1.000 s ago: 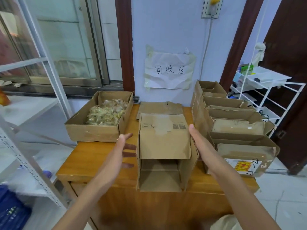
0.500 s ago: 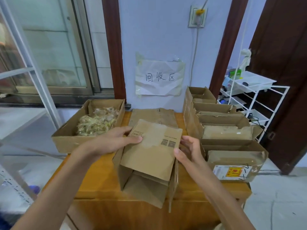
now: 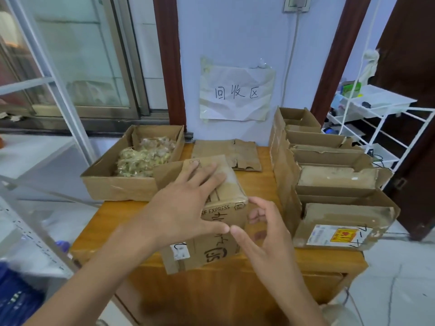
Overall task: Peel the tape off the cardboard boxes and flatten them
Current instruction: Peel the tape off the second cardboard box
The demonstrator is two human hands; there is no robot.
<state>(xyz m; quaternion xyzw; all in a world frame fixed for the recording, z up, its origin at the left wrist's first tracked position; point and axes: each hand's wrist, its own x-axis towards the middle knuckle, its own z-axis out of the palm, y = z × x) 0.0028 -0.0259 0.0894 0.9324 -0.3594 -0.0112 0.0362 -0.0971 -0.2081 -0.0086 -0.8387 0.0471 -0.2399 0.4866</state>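
I see the table (image 3: 254, 189), a wooden top against a pale wall, carrying everything the job concerns. Along its right side stands a row of boxes (image 3: 334, 177), open-topped and packed one behind the other, the nearest one bearing a yellow and red label. At the far left corner sits a tray box (image 3: 122, 184) holding a heap of crumpled tape (image 3: 143, 158). Between the two, at the back edge under the paper sign (image 3: 236, 94), lies a flat sheet (image 3: 226, 154) of torn cardboard.

The box (image 3: 219, 231) I am working on is in the middle of the table, near the front edge, folded down and lying at a slant, its printed side (SF EXPRESS, plus some marker scrawl) facing me. One flap sticks out to the left, just beside the tray box.

My left hand (image 3: 186, 205) lies flat on top of it, fingers straight and spread, pressing on the upper panel. My right hand (image 3: 263, 234) is at the box's right edge, fingers loosely bent, thumb reaching toward the left thumb; I cannot tell whether it touches the cardboard or grips anything
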